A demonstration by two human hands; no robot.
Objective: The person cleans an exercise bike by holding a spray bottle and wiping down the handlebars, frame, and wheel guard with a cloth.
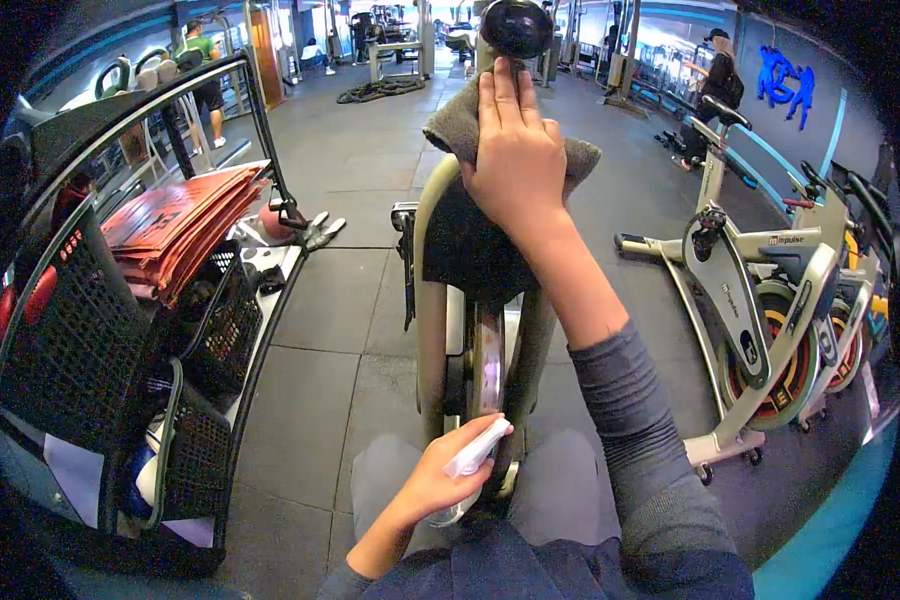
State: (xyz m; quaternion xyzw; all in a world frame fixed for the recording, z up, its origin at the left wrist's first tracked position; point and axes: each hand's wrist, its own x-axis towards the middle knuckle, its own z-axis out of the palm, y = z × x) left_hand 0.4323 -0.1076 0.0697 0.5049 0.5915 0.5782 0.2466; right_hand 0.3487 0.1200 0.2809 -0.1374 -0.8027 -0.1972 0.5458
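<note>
My right hand (518,150) lies with its fingers stretched out on a grey cloth (455,122), pressing it against the upper frame of an exercise bike (433,290). Just above the fingertips is the bike's black rounded part (517,27). Lower down, near my knees, my left hand (448,472) is closed around the white top of a spray bottle (478,448). The bottle's lower part shows beneath that hand, close to the bike's wheel (488,365).
At left stands a rack with black baskets (80,290), orange folded sheets (175,218) and a glove (322,232). Other exercise bikes (735,300) stand at right. A person in black (722,75) and a person in green (202,85) are farther back.
</note>
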